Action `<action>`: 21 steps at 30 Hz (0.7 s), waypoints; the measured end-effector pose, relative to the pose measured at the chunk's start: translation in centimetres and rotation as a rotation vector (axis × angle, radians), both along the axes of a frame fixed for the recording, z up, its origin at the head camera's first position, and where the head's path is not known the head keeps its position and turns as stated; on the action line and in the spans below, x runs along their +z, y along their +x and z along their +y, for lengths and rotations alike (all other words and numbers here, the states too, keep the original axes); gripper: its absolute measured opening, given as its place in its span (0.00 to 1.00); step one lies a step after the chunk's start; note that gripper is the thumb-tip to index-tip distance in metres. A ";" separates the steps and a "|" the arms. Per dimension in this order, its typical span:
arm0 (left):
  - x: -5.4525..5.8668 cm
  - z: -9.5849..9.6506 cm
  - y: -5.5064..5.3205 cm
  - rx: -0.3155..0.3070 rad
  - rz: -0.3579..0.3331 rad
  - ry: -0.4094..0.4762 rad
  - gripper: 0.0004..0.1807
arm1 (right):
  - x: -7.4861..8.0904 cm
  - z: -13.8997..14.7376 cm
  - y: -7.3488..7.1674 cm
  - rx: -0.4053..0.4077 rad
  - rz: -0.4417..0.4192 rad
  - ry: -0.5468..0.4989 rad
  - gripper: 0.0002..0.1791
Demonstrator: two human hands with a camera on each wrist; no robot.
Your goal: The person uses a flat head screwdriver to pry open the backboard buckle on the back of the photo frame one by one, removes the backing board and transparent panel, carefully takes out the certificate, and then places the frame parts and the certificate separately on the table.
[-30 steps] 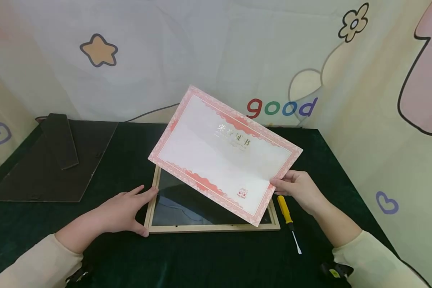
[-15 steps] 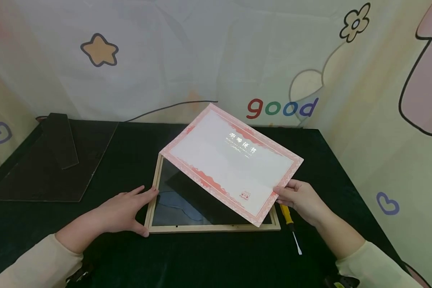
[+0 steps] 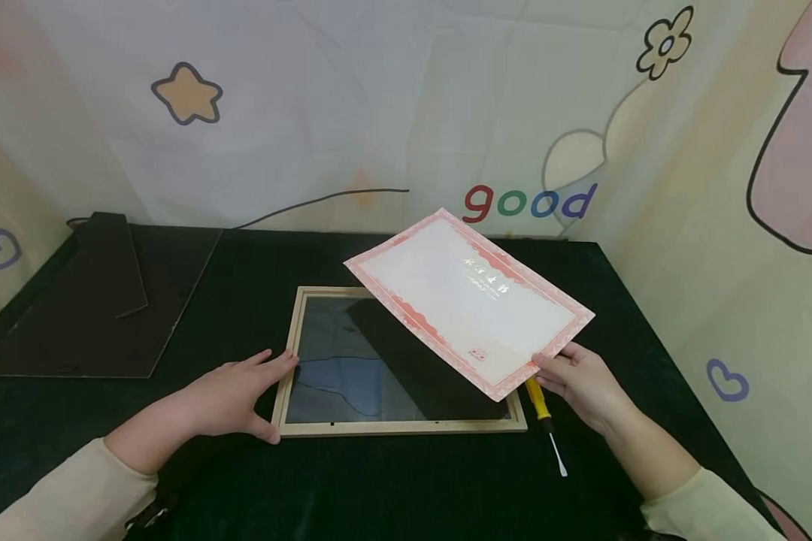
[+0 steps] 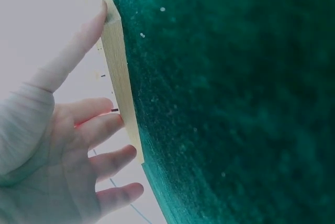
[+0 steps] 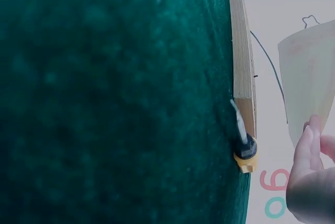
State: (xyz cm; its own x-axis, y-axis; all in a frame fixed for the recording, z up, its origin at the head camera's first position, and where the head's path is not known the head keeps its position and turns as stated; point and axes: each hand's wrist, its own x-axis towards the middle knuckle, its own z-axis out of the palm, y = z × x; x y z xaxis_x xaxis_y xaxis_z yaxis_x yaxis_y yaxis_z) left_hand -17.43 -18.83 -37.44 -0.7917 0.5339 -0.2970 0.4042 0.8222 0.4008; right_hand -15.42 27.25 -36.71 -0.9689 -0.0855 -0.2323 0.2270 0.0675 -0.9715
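A certificate [image 3: 440, 300] with a pink patterned border hangs tilted above the right part of a wooden picture frame [image 3: 406, 429]. My right hand [image 3: 585, 387] pinches its lower right edge between thumb and fingers; the right wrist view shows the sheet's back [image 5: 306, 72]. The frame lies on the cloth, its dark glassy pane facing up and partly covered by the sheet. Spread fingers of my left hand [image 3: 233, 394] rest against the frame's left side, thumb at the near corner. In the left wrist view, the thumb and fingertips touch the wooden edge [image 4: 120, 72].
A yellow-handled screwdriver [image 3: 540, 402] lies just right of the frame, partly under my right hand. At the far left lies a black backing board [image 3: 169, 285] with a stand flap [image 3: 111, 259]. Dark green cloth [image 3: 379, 488] covers the table, and a printed curtain [image 3: 311, 113] surrounds it.
My right hand has moved right and slightly down, carrying the certificate off the frame's left part, so more of the pane shows. The left hand has stayed on the frame.
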 end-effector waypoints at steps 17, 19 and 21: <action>0.1 0.1 -0.1 -0.001 -0.007 -0.006 0.57 | -0.5 2.2 0.6 -0.158 -0.018 -0.138 0.22; 0.1 0.1 -0.1 -0.004 -0.010 -0.009 0.57 | -0.6 2.5 0.6 -0.164 -0.013 -0.150 0.22; 0.2 0.1 -0.1 -0.005 -0.010 -0.010 0.57 | -0.6 2.8 0.7 -0.170 -0.008 -0.161 0.22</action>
